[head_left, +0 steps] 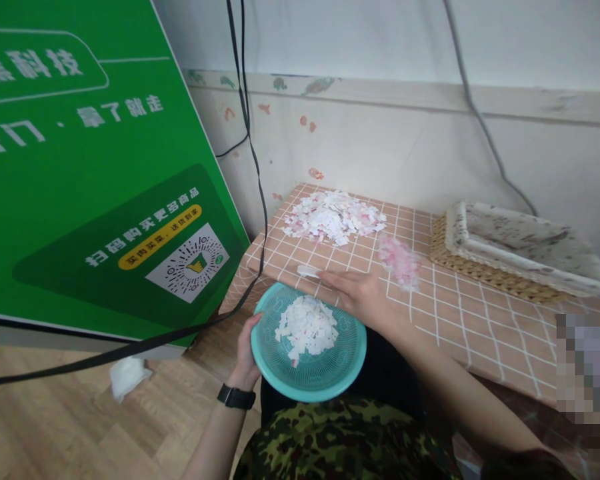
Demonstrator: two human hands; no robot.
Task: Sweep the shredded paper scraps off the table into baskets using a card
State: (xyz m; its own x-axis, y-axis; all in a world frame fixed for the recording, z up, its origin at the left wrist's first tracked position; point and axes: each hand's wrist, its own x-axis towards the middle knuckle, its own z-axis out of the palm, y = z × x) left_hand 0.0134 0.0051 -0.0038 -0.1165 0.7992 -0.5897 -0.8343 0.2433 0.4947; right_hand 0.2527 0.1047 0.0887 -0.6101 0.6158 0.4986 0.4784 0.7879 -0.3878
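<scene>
A round turquoise plastic colander [357, 350] is at my lap, with a heap of small white paper scraps [307, 327] inside. My left hand [247, 350] grips its left rim, the thumb on the edge and the other fingers mostly hidden beneath. My right hand [357, 290] is at the table's front edge, just above the colander's far right rim. Its fingers are together, and a small white piece of paper [307, 271] is pinched at the tips. Farther back on the table lies a larger pile of white and pinkish scraps [333, 217].
A checked brown cloth covers the table [450, 320]. Pink scraps [400, 261] lie right of the pile. A lined wicker basket [505, 267] stands against the wall. A green panel [105, 167] rises at left, with a black strap [263, 227] hanging before it. A white bag [129, 378] lies on the floor.
</scene>
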